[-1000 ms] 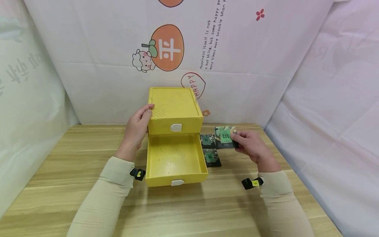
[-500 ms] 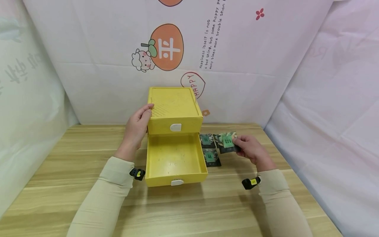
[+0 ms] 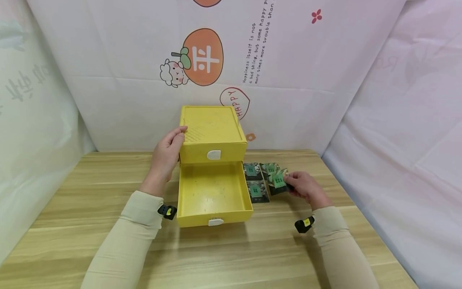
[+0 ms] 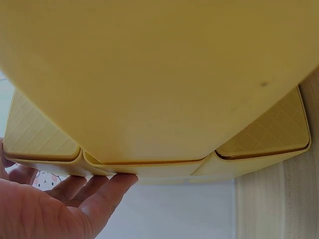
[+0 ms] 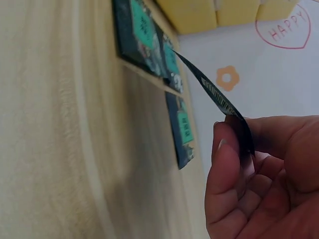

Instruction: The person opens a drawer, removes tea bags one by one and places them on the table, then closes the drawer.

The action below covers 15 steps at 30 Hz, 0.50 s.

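My left hand (image 3: 167, 154) rests on the left side of a yellow drawer box (image 3: 211, 124), fingertips at its top edge. In the left wrist view, several fingers lie nearly straight along the box's side. The box's lower drawer (image 3: 213, 192) is pulled out, with nothing in it; the upper one is closed. My right hand (image 3: 304, 186) pinches a flat dark packet (image 3: 278, 181) with a green label between thumb and fingers. In the right wrist view that packet (image 5: 214, 94) is edge-on and tilted, above the table. Three similar packets (image 3: 252, 170) lie right of the drawer.
The box stands on a wooden table (image 3: 216, 261), close to a printed white cloth (image 3: 126, 112) at the back. More pale cloth hangs at both sides. The pulled-out drawer juts toward the front, its white handle (image 3: 215, 222) facing me.
My right hand has moved down and slightly right with the pinched packet, tilting it. A packet lying behind it has come into sight. My left hand stays at the box.
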{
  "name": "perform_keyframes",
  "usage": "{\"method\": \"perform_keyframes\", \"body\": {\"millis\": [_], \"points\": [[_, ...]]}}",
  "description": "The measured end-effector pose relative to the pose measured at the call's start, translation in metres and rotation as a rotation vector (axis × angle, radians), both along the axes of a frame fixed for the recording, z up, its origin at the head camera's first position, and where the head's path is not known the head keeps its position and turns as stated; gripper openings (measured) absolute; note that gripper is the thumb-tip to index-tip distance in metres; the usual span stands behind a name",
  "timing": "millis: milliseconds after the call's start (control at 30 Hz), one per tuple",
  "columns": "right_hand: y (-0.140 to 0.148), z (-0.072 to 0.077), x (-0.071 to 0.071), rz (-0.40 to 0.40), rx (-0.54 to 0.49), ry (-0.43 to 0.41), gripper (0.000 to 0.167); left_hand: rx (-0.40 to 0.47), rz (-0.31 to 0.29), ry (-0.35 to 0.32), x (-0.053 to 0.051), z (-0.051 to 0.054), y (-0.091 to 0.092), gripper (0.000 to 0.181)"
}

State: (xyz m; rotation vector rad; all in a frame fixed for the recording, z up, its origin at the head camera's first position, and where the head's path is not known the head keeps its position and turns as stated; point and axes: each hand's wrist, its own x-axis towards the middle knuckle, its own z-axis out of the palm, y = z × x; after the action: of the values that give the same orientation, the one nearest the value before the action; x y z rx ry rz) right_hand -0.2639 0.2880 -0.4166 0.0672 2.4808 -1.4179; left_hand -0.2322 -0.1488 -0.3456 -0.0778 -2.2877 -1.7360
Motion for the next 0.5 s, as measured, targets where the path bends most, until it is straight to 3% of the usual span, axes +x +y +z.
{"method": "perform_keyframes", "body": {"millis": [500], "points": [[0.001,-0.017,-0.001,0.015,0.069,-0.001,0.028,-0.002,-0.001,0.003,0.001,0.000,0.001,0.049]]}}
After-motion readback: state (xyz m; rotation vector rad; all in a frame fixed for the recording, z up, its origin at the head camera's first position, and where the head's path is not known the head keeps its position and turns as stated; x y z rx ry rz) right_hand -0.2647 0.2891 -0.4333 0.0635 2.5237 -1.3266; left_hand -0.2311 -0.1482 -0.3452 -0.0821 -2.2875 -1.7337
